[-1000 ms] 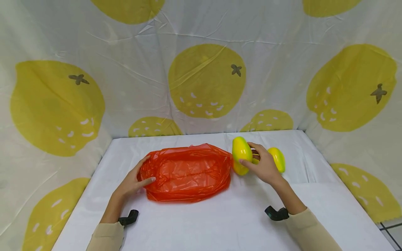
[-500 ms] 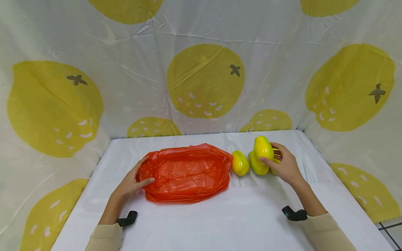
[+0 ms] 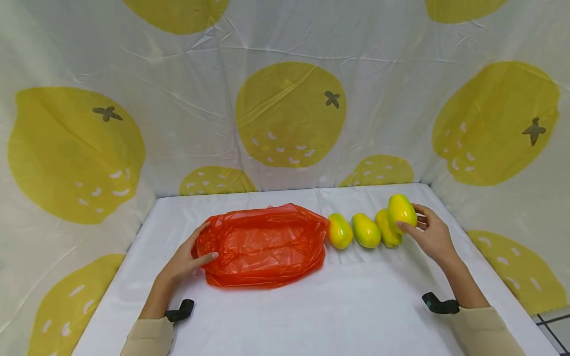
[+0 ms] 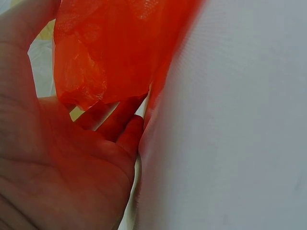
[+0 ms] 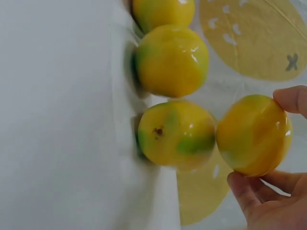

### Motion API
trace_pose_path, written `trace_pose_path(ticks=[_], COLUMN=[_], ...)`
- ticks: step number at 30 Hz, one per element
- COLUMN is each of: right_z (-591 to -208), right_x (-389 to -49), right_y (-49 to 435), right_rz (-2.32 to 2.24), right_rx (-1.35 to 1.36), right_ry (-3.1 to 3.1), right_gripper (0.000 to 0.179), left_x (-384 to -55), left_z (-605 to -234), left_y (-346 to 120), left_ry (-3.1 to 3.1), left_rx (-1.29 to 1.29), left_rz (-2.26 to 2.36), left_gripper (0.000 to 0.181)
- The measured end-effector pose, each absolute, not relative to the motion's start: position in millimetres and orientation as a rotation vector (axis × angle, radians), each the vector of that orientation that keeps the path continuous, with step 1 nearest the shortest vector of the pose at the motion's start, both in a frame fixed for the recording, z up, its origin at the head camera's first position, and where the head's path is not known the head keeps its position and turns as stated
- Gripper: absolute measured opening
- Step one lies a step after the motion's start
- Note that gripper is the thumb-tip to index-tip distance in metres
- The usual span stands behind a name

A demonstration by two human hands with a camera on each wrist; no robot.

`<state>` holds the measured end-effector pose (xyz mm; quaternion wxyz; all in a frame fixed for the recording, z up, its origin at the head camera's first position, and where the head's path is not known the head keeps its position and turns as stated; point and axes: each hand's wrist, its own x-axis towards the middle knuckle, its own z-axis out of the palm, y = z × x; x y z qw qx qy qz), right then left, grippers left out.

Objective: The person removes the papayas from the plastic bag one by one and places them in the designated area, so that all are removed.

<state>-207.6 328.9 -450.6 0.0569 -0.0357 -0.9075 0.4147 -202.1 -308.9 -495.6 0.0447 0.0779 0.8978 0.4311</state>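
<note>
My right hand (image 3: pixel 429 230) grips a glossy yellow-green mango (image 3: pixel 401 211) between thumb and fingers, off to the right. It overlaps the rightmost of three more mangoes in the head view: a left one (image 3: pixel 340 231), a middle one (image 3: pixel 366 231) and a right one (image 3: pixel 388 230), set in a row on the cloth. The right wrist view shows the held mango (image 5: pixel 254 135) close beside the right one (image 5: pixel 176 134). My left hand (image 3: pixel 189 257) holds the left end of a red plastic bag (image 3: pixel 267 277), thumb at the near rim. Some left fingers are behind the film in the left wrist view.
A white cloth (image 3: pixel 285 321) covers the table. Behind it and at both sides hang white sheets printed with large yellow lemons (image 3: pixel 289 116). The bag's right corner meets the left mango. Black wrist devices (image 3: pixel 180 310) sit on both wrists.
My right hand has carried its mango to the right, past the others, uncovering the row on the cloth. The left hand and the bag have stayed put.
</note>
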Motion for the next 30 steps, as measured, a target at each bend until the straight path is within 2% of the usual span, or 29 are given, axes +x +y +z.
trace_pose_path(ticks=[18,30], right_z=[-468,-486], right_x=[-213,-216], right_y=[370,381], right_rz=[1.259,1.227], right_rx=[-0.170,-0.232], right_ry=[-2.736,-2.800], right_gripper=[0.080,0.083], left_x=[-200,-201], left_z=[-495,-493], left_y=[-308,-307], left_ry=[2.734,2.724], left_rx=[0.228,0.221], left_rz=[1.336,1.342], left_gripper=[0.099,0.099])
